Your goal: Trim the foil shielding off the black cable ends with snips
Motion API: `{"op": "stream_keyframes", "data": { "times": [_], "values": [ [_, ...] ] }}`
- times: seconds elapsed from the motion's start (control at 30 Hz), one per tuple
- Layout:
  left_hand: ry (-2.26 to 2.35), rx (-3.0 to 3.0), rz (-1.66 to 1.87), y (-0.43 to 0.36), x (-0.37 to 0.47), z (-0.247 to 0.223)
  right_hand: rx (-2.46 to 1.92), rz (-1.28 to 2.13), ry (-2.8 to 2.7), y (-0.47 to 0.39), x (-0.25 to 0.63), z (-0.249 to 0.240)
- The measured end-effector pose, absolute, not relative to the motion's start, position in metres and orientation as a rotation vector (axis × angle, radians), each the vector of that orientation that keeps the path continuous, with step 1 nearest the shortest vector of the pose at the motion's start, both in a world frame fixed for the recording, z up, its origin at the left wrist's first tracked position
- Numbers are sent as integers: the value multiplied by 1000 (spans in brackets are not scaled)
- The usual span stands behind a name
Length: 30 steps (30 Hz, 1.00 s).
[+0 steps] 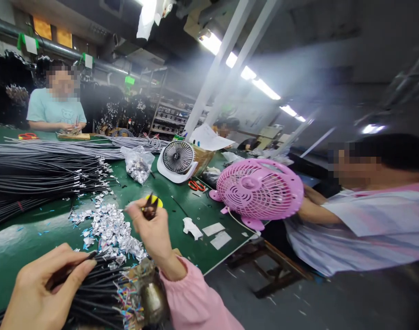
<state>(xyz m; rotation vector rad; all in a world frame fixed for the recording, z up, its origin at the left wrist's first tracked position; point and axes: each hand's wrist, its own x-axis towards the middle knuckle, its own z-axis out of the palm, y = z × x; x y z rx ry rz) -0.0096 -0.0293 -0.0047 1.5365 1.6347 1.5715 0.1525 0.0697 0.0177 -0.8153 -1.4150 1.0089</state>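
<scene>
My left hand (46, 288) is at the lower left, thumb and fingers pinched on a thin black cable (90, 255). Beneath it runs a bundle of black cables (95, 293) with stripped, multicoloured wire ends (128, 293). My right hand (154, 231) is raised over the table, its fingers closed round a small dark tool with two pointed tips (150, 207); its exact kind is unclear. A yellow round thing (158, 201) shows behind that tool. Left of my right hand lies a heap of crumpled silver foil scraps (115, 229) mixed with blue bits.
Black cables (51, 176) and grey cables (58, 149) cover the far left. A clear bag (138, 165), white fan (176, 158), orange-handled scissors (196, 185) and pink fan (260, 189) stand beyond. One co-worker (56, 110) sits opposite, another (363, 220) at right.
</scene>
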Motion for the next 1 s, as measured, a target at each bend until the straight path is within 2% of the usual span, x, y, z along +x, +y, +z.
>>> {"op": "stream_keyframes", "data": {
  "times": [0.13,0.3,0.47,0.57,0.67,0.73,0.83,1.0],
  "values": [
    [1618,1366,1453,-31,-4,1,-684,1152,-1775,62,147,24],
    [1527,1338,1273,-29,-8,-6,-556,737,-1817,52,145,6],
    [1614,1244,1373,-27,-10,-1,-509,392,-1784,49,147,-19],
    [1551,1317,1461,-27,-12,2,-563,510,-1820,47,144,-12],
    [1573,1345,1626,-29,-12,1,-807,984,-1827,47,140,5],
    [1603,1421,1782,-32,-11,-2,-861,1149,-1819,47,139,9],
    [1622,1631,1939,-36,-7,-4,-672,1042,-1852,48,142,0],
    [1689,1801,1993,-37,-4,-4,-487,944,-1891,49,147,-15]
  ]
}}
